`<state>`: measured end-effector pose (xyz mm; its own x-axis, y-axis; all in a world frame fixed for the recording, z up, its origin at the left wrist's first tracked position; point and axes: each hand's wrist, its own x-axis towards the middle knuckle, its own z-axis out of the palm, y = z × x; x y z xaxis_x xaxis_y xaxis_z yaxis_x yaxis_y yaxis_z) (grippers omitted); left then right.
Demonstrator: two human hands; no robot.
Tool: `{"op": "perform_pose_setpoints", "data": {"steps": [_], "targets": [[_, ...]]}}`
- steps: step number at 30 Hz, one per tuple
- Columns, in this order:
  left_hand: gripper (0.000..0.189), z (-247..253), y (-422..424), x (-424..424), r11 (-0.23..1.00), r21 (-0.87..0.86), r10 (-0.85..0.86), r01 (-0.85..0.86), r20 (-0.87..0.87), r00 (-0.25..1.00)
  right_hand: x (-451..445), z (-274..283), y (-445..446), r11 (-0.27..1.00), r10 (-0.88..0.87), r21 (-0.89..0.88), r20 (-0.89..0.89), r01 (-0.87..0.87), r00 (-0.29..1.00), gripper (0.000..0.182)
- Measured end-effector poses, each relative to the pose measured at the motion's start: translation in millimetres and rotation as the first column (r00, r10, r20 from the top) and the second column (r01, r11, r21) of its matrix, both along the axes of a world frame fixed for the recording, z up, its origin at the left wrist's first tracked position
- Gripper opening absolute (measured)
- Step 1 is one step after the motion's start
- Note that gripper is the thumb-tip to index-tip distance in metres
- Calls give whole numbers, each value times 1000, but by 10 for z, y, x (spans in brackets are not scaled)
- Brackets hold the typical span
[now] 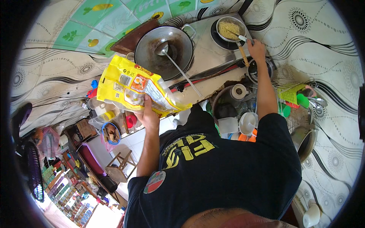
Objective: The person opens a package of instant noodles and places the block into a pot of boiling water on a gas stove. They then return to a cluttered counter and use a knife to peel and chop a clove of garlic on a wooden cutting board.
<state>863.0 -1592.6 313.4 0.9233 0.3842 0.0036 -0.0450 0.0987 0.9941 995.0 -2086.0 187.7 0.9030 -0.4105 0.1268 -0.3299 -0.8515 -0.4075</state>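
Observation:
My left hand (148, 114) grips a yellow plastic noodle packet (128, 85) by its lower edge, thumb on the printed face. At the upper right, my right hand (255, 50) is closed on the handle of a utensil (242, 38), whose far end rests in the noodles. A block of noodles (229, 29) lies in a small saucepan (243, 24) on a black burner. The saucepan's wooden handle (243, 55) points towards me, below my right hand. To the left, a large wok (148, 42) stands on the stove with a long metal ladle (179, 68) in it.
Below the stove sit a dark round basin (216, 98) with dishes, a white strainer or bowl (247, 121) and a wire dish rack (296, 114). A lidded pot (269, 67) stands beside the saucepan handle. A blue bowl (118, 139) and wooden stool (118, 171) are at the left.

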Motion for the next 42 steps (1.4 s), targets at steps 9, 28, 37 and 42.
{"op": "perform_pose_setpoints", "data": {"steps": [9,28,37,42], "targets": [[42,81,-337,232,998,12,56,-55,-59,997,-66,12,-184,994,-90,-64,11,90,996,50],[40,46,-328,215,995,88,-44,44,-8,999,455,37,-40,966,-27,-257,-33,18,999,47],[38,4,-339,167,993,102,-61,65,-40,997,229,565,183,966,46,-257,20,-40,999,47],[26,32,-407,203,994,88,-62,59,22,998,249,150,11,980,-68,-189,13,69,998,47]]}}
